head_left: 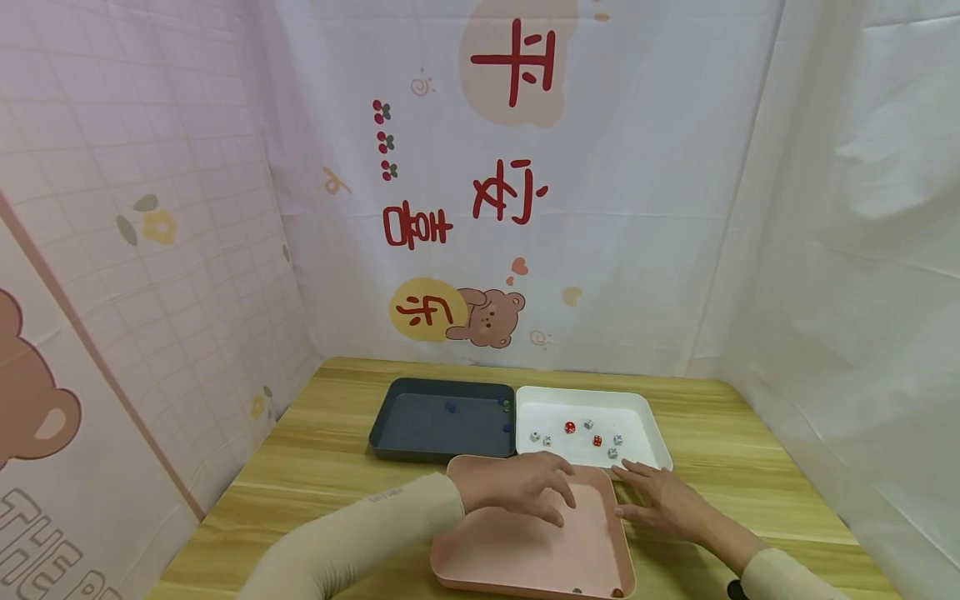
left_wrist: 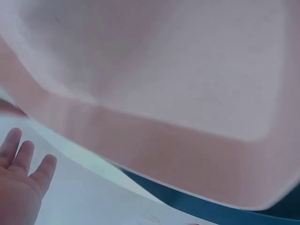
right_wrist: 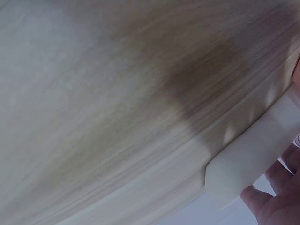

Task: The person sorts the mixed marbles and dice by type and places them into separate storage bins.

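Note:
My left hand [head_left: 517, 485] hovers over the pink tray [head_left: 498, 557], its fingers loosely bent with nothing visible between them. Outstretched, my right hand [head_left: 667, 504] lies by the pink tray's right rim, fingertips near the front right corner of the white tray [head_left: 656, 433]. Whether they touch either rim I cannot tell. At the pink tray's near edge are a small green piece [head_left: 577, 591] and a reddish one [head_left: 617, 593]. Inside the white tray lie red dice [head_left: 570, 427] and several pale dice [head_left: 612, 453]. The left wrist view shows parted fingers [left_wrist: 43, 176].
A dark grey tray [head_left: 427, 433] adjoins the white tray's left side, holding blue dice [head_left: 451, 407] and a green die [head_left: 506, 406]. All the trays stand on a wood-grain table [head_left: 300, 467]. Printed white curtains [head_left: 630, 208] enclose it behind and at both sides.

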A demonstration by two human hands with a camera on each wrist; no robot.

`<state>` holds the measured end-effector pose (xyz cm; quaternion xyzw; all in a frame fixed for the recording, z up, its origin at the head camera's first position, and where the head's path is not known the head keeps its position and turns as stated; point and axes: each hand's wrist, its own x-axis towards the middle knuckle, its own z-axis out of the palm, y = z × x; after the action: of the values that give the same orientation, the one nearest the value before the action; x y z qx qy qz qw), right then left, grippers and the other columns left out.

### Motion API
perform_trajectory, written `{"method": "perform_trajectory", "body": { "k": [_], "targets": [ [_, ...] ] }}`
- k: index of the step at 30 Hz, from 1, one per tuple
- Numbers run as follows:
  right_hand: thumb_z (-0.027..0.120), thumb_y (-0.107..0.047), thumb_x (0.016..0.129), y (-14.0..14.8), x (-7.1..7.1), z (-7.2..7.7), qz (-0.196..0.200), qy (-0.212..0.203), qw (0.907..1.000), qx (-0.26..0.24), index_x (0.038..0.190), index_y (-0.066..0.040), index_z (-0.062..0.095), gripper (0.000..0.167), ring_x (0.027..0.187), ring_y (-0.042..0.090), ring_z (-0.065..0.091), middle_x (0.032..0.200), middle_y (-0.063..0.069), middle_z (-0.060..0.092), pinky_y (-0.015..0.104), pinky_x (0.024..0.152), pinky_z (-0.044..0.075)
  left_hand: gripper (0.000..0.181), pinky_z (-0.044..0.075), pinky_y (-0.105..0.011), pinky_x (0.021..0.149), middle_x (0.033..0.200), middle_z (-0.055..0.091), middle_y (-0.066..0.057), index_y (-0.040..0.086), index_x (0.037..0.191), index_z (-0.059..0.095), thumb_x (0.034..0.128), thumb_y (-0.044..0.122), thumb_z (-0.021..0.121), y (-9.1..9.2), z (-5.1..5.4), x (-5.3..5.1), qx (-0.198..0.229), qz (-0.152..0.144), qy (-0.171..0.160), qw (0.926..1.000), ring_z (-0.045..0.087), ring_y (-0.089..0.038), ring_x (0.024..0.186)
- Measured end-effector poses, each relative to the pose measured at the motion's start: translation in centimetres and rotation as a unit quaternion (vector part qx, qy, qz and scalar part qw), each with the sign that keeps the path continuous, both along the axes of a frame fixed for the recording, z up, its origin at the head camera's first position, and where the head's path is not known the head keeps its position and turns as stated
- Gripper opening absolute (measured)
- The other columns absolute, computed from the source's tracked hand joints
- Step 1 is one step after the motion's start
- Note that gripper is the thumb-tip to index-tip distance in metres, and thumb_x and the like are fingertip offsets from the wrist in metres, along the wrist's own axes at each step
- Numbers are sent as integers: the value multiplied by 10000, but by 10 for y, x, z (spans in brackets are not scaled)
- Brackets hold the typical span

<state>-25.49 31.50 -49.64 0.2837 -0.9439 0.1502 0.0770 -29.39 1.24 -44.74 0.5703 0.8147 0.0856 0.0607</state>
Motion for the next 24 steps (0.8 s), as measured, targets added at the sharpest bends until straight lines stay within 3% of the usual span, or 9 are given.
{"method": "perform_trajectory", "body": {
  "k": [5, 11, 18, 21, 24],
  "targets": [
    [673, -514, 904, 0, 1, 1, -15, 4, 10000, -15, 1347, -11, 602, 674, 1194, 477, 554, 1338, 265, 566, 753, 921, 361, 308, 331, -125, 1019, 1451, 489, -14, 295, 1191, 732, 928, 449, 684, 14, -4, 18, -417, -547, 153, 9975, 468, -51, 1285],
    [690, -491, 898, 0, 1, 1, 56, 130, 9999, -45, 1331, 1, 609, 660, 1171, 482, 567, 1318, 269, 576, 756, 898, 373, 264, 321, -119, 1022, 1443, 498, 33, 338, 1174, 746, 928, 420, 697, 30, -19, 34, -1045, -1146, 368, 9872, 408, -30, 1323],
    [689, -503, 892, 0, 0, 0, 66, 149, 9999, 9, 1330, -4, 611, 669, 1163, 475, 575, 1315, 264, 580, 749, 890, 387, 238, 244, -100, 1061, 1459, 485, 3, 328, 1197, 739, 997, 291, 613, 37, -33, 38, -1275, -1898, 835, 9699, 375, -47, 1355],
    [685, -505, 894, 0, 0, 0, 73, 142, 9999, 19, 1331, -3, 610, 670, 1167, 476, 572, 1316, 267, 579, 748, 890, 389, 237, 226, -93, 1062, 1454, 492, -7, 328, 1191, 742, 996, 292, 612, 36, -34, 39, -1233, -2017, 1028, 9662, 383, -62, 1351],
    [680, -504, 899, 1, 0, 0, 61, 122, 9999, 25, 1336, -2, 606, 670, 1175, 480, 566, 1321, 270, 575, 746, 898, 386, 219, 231, -92, 1058, 1446, 501, 2, 338, 1167, 751, 981, 320, 636, 35, -33, 39, -1187, -1955, 1087, 9674, 390, -59, 1344]
  ]
}}
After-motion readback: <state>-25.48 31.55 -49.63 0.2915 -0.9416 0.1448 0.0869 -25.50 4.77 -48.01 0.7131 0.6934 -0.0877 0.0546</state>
